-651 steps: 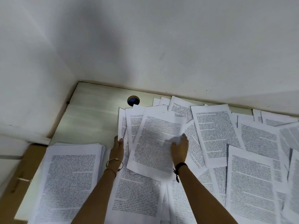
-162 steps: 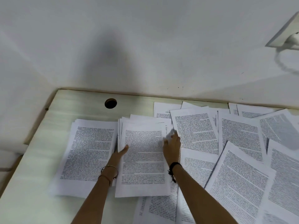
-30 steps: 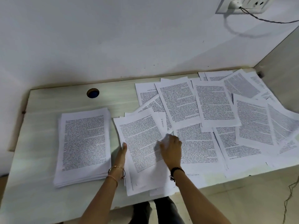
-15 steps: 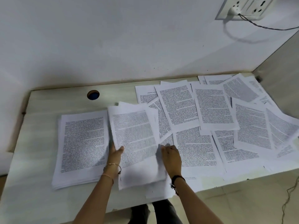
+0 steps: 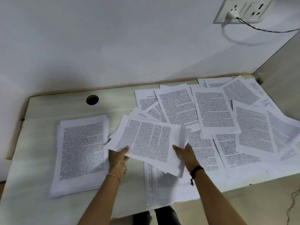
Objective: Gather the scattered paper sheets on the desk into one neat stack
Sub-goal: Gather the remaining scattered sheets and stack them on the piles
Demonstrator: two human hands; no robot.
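I've just lifted the bundle (image 5: 149, 140) off the desk (image 5: 40, 111), my left hand (image 5: 121, 155) and right hand (image 5: 185, 153) gripping its near corners; it hangs beside the stack (image 5: 81, 151), ready to go on top

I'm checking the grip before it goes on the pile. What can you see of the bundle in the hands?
The held bundle is several white sheets of dense black print, loosely squared, edges fanned at its right. It hangs skewed above the desk, just right of the neat stack. The left hand pinches its near left corner, thumb on top; the right hand holds its right edge.
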